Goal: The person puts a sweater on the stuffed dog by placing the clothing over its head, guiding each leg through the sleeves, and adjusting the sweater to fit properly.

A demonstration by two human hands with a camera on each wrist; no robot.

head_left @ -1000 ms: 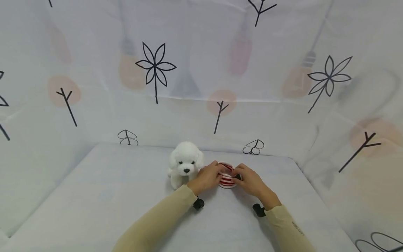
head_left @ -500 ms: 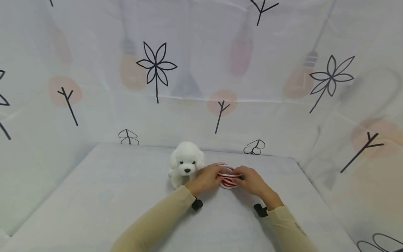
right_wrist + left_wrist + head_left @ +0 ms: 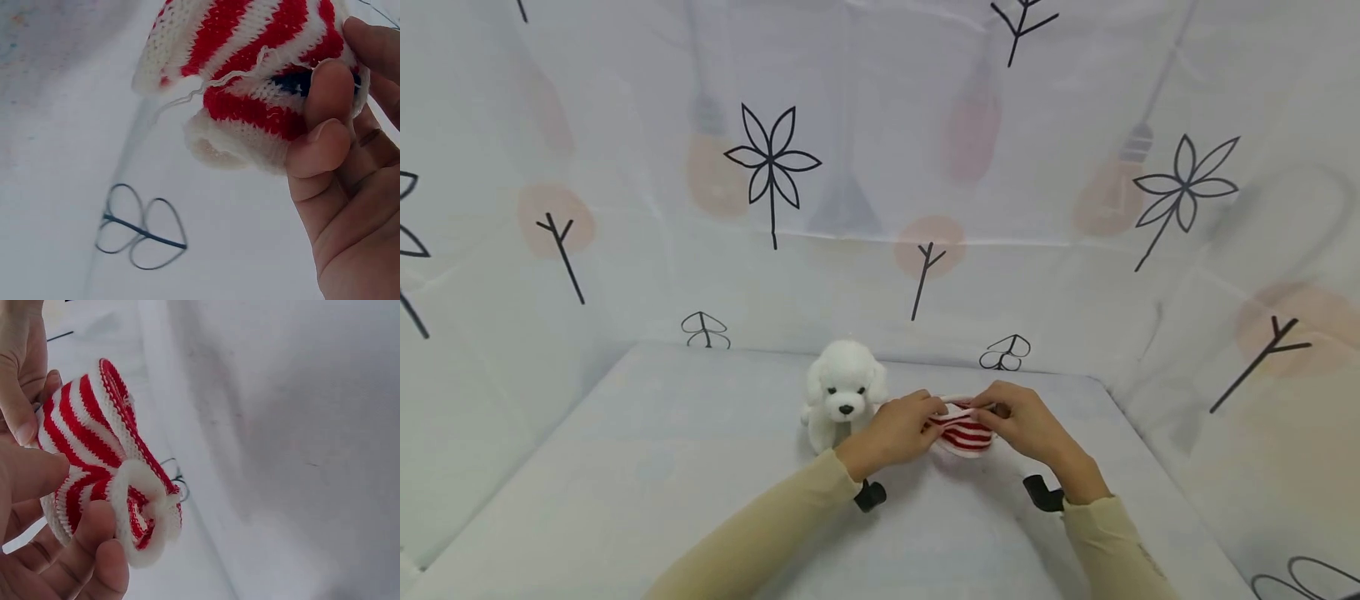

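We pinched a small red-and-white striped knitted garment [image 3: 964, 431] between our left hand [image 3: 895, 431] and right hand [image 3: 1028, 423], holding it just above the white cloth-covered table [image 3: 625, 467]. Just beyond our left hand sat a fluffy white plush dog [image 3: 841, 390], before the white backdrop printed with black leaves [image 3: 880, 167].

Lighting on my end is bright, soft and even, with no obvious single source. Only faint shadows sit under the arms on the table [image 3: 625, 467], and there's no glare. The head view is sharp in the middle, but the wide lens bends the backdrop [image 3: 1075, 125] at the edges. Wrist views are crisp on the knit piece [image 3: 106, 462], softer behind it.
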